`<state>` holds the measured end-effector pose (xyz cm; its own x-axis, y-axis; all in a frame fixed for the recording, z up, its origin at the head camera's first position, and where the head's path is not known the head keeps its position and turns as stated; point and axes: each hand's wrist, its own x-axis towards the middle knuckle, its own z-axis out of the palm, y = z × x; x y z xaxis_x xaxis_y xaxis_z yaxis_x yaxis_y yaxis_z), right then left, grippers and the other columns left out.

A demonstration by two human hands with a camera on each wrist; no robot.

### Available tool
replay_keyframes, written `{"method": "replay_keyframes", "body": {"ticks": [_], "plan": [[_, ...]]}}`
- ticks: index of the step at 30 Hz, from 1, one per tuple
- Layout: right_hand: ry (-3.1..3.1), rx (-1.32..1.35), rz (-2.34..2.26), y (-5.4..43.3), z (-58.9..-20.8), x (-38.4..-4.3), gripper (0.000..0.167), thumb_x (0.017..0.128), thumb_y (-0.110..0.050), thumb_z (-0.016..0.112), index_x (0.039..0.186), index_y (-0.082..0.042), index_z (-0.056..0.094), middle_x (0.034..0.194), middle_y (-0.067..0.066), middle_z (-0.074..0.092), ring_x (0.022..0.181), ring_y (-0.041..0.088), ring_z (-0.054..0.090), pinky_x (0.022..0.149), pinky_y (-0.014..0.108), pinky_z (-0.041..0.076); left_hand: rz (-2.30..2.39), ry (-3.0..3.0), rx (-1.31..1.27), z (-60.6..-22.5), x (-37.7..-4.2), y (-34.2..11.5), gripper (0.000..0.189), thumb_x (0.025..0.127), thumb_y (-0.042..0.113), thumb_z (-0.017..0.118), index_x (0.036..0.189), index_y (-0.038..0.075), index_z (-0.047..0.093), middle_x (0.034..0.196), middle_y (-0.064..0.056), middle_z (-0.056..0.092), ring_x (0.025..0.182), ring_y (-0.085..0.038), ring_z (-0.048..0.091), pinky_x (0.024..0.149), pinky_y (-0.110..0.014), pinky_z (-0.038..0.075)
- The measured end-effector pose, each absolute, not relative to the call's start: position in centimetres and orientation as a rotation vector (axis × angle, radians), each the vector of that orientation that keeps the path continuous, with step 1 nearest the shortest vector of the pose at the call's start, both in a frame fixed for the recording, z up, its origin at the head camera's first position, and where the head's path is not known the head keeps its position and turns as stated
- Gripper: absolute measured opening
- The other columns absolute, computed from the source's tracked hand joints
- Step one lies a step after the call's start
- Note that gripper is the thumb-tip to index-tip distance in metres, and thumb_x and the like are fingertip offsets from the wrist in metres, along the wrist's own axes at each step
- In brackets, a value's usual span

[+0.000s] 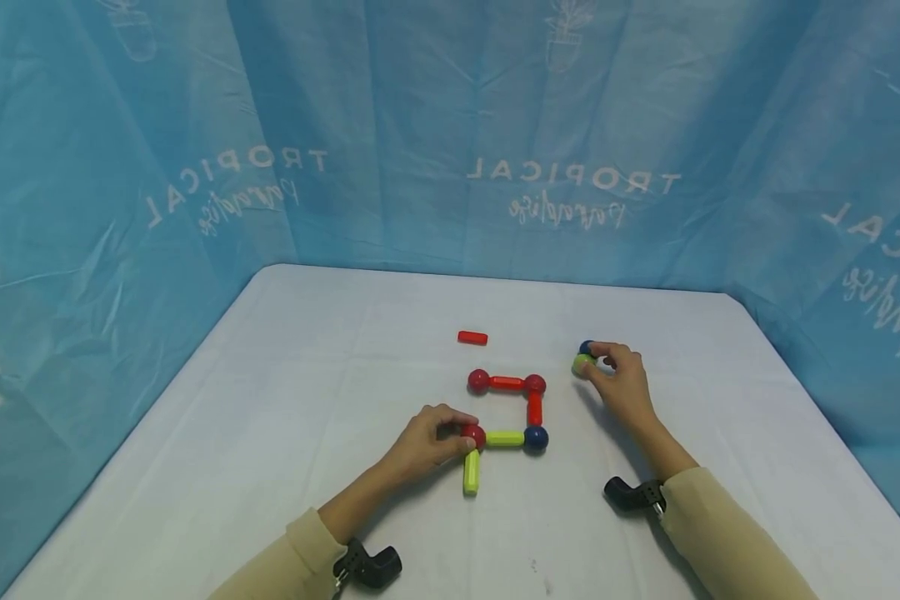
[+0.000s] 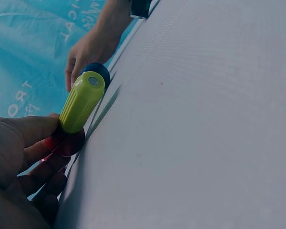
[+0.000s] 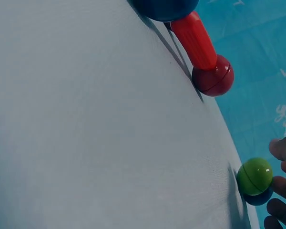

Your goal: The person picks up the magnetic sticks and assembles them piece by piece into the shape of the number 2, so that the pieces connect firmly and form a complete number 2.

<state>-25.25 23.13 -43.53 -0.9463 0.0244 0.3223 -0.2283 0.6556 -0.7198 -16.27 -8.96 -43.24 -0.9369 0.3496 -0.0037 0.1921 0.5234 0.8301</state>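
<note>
The left hand (image 1: 418,446) pinched one of three red balls (image 1: 475,435) beside two lime rods (image 1: 505,438); the half-curled right hand (image 1: 624,385), hold unclear, touched one green ball (image 1: 581,365) near two blue balls (image 1: 536,439). Beyond the left lay three red rods (image 1: 507,383); blue sheeting (image 1: 420,100) edged the white tabletop (image 1: 315,400).

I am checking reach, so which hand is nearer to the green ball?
Right. The right hand is directly at the green ball; the left hand is farther to the left, holding a red ball.
</note>
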Motion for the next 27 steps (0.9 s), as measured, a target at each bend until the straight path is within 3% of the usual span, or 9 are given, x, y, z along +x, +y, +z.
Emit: {"method": "replay_keyframes", "body": {"ticks": [8, 16, 27], "plan": [[-2.629, 0.139, 1.132, 23.3, -44.3, -25.3, 0.036, 0.086, -0.018, 0.066, 0.119, -0.003, 0.06, 0.116, 0.017, 0.06, 0.102, 0.029, 0.05, 0.087, 0.039, 0.038, 1.362, 2.609, 0.464, -43.1, -16.2, -8.9, 0.031, 0.085, 0.024, 0.068, 0.116, 0.02, 0.065, 0.113, 0.004, 0.063, 0.107, -0.014, 0.048, 0.093, -0.038, 0.042], [-2.682, 0.137, 1.083, 23.1, -45.0, -25.4, 0.042, 0.086, -0.019, 0.066, 0.124, -0.004, 0.056, 0.12, 0.017, 0.058, 0.109, 0.03, 0.047, 0.094, 0.048, 0.042, 1.365, 2.614, 0.47, -43.1, -16.2, -8.9, 0.031, 0.085, 0.023, 0.068, 0.116, 0.019, 0.065, 0.111, 0.004, 0.063, 0.104, -0.014, 0.048, 0.091, -0.035, 0.041], [-2.728, 0.098, 1.06, 23.2, -45.0, -24.5, 0.045, 0.087, -0.024, 0.064, 0.128, -0.008, 0.055, 0.12, 0.014, 0.058, 0.108, 0.028, 0.046, 0.09, 0.046, 0.041, 1.392, 2.595, 0.465, -43.4, -16.3, -8.9, 0.03, 0.085, 0.024, 0.068, 0.115, 0.018, 0.066, 0.111, 0.002, 0.064, 0.105, -0.017, 0.047, 0.09, -0.038, 0.041]]}}
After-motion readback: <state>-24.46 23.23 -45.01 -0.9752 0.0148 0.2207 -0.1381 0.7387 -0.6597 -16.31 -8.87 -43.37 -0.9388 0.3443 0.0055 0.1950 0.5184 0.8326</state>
